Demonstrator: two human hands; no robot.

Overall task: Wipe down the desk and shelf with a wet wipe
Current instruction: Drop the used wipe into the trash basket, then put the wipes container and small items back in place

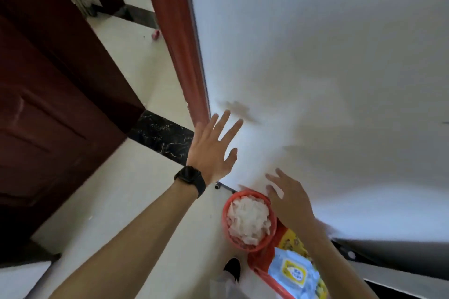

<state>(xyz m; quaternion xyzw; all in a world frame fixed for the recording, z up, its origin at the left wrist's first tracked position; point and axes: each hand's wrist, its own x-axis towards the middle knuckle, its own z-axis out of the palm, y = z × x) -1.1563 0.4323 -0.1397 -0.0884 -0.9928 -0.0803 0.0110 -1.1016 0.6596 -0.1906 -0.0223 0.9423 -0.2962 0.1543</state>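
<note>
A red plastic basket (pixel 224 216) on the floor holds a heap of used white wipes (pixel 249 219). Just below it a blue and yellow wet wipe pack (pixel 292 272) lies on a red and yellow surface. My left hand (pixel 211 150), with a black watch on the wrist, is raised in front of the white wall with fingers spread and nothing in it. My right hand (pixel 288 198) hovers over the basket's right rim, fingers apart and empty. A grey desk edge (pixel 388 257) shows at the lower right.
A white wall (pixel 315 68) fills the right half. A red-brown door frame (pixel 179 43) and a dark open door (pixel 48 104) stand to the left, with pale floor tiles and a black marble threshold (pixel 160 136). My black shoe (pixel 233 268) is below the basket.
</note>
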